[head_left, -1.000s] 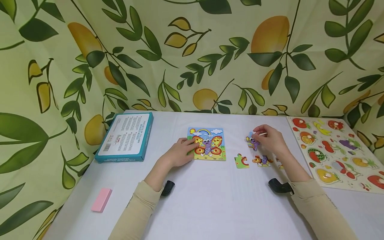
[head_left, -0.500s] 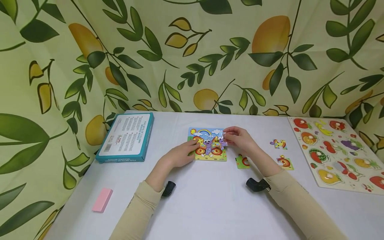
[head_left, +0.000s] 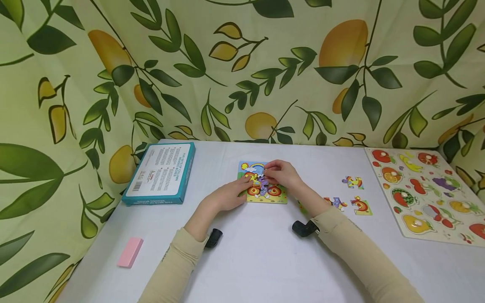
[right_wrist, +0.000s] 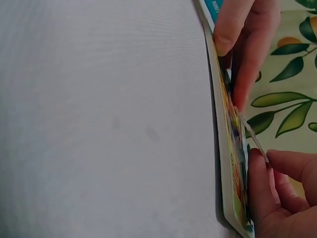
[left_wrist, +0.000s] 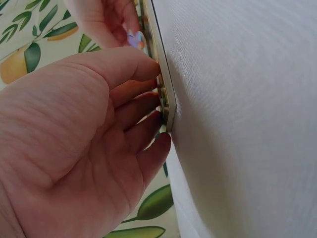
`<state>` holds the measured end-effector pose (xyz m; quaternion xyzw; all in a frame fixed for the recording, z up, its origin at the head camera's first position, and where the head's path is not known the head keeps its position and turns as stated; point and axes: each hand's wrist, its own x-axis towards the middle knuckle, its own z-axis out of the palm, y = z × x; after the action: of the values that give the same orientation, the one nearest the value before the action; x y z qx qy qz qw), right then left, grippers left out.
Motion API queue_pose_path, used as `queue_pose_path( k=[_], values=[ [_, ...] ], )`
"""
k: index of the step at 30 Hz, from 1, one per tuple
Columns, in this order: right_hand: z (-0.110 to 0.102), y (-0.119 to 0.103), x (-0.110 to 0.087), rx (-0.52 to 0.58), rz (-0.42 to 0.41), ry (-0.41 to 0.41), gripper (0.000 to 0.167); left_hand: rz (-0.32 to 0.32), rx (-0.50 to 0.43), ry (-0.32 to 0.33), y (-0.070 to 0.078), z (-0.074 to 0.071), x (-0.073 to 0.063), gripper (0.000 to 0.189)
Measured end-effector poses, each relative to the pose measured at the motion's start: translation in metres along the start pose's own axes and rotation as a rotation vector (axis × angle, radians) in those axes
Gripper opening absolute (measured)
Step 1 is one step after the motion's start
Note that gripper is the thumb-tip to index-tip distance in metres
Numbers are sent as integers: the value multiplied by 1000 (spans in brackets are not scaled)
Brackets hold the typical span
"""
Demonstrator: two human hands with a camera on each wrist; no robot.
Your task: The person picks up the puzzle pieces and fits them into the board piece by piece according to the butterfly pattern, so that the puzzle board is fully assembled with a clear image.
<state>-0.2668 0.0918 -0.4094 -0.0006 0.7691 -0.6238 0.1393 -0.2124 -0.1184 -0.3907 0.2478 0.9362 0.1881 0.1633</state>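
A butterfly puzzle board (head_left: 267, 199) lies on the white table in front of me. My left hand (head_left: 228, 196) rests along the board's left edge, its fingertips on the surface and edge, as the left wrist view shows. Over the board, my right hand (head_left: 283, 173) pinches a small puzzle piece (right_wrist: 255, 136) between thumb and fingers. In the right wrist view the piece tilts, its lower end right at the board's face near the left fingertips. Several loose pieces lie right of the board, among them a yellow-and-purple one (head_left: 354, 182) and one with a red swirl (head_left: 361, 206).
A teal-edged box (head_left: 159, 172) lies at the back left, with a pink block (head_left: 130, 252) nearer the front. A fruit puzzle board (head_left: 424, 193) covers the right side. Behind the table hangs a leaf-patterned curtain (head_left: 227, 97).
My right hand has carried the puzzle piece left from among the loose pieces to over the butterfly board. The left hand has stayed at the board's left edge.
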Motion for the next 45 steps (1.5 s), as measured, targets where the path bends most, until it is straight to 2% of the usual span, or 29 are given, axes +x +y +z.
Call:
queue_pose_path(
  k=[5, 8, 12, 18, 29, 45],
  values=[
    [3, 1, 2, -93, -46, 33, 23, 29, -10, -4, -1, 0, 0, 53],
    [3, 1, 1, -201, -92, 56, 20, 32, -12, -10, -2, 0, 0, 54],
    [3, 0, 2, -338, -143, 84, 16, 17, -18, -19, -2, 0, 1, 54],
    [3, 1, 2, -449, -175, 96, 15, 0, -19, -28, -1, 0, 0, 54],
    [3, 1, 1, -492, -197, 95, 16, -5, -17, -33, 1, -1, -1, 52],
    [2, 1, 5, -488, -171, 66, 17, 9, -23, -29, 1, -1, -1, 51]
  ],
)
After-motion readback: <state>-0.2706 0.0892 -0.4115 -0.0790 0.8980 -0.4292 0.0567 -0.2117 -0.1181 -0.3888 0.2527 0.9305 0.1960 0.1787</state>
